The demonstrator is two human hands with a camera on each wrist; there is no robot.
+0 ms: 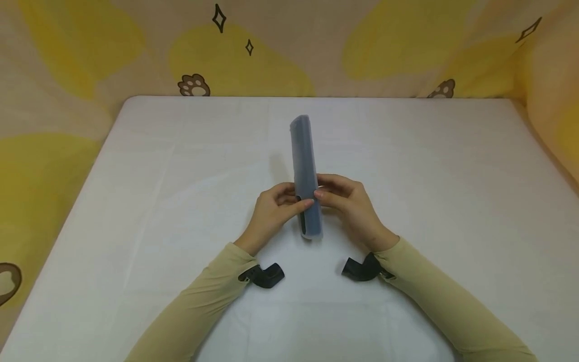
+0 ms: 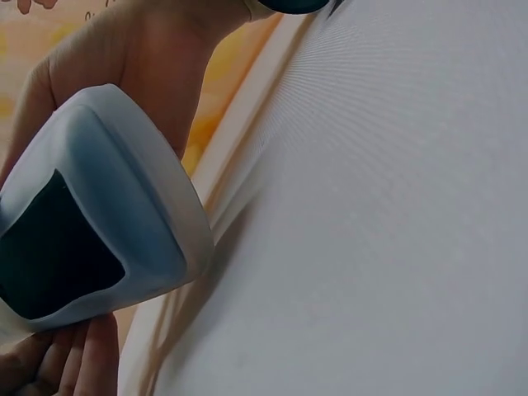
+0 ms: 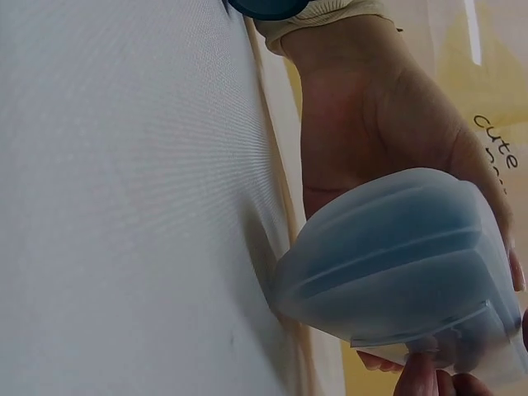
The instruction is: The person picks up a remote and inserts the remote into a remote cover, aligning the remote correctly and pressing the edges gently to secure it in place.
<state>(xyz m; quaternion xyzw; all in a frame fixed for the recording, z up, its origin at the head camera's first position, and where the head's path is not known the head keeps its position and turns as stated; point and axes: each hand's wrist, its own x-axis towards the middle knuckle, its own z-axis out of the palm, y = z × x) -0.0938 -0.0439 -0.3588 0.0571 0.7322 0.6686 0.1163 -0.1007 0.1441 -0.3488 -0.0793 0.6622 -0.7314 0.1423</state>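
Note:
A long, slim blue-grey case (image 1: 304, 156) with a frosted translucent shell stands nearly upright in the middle of the head view, tilted slightly left. My left hand (image 1: 273, 208) grips its lower left side, thumb across the front and fingers curled behind. From the other side my right hand (image 1: 353, 206) pinches it, thumb at the front edge and fingers at the side. In the left wrist view the end of the case (image 2: 136, 194) shows a dark patch (image 2: 58, 252). The frosted shell (image 3: 388, 231) fills the lower right of the right wrist view, with fingertips (image 3: 419, 375) below it.
Both hands are over a white-covered table (image 1: 181, 151). A yellow patterned cloth (image 1: 280, 55) hangs behind and at the sides. Black wrist mounts (image 1: 267, 275) stick out from both sleeves (image 1: 434, 286).

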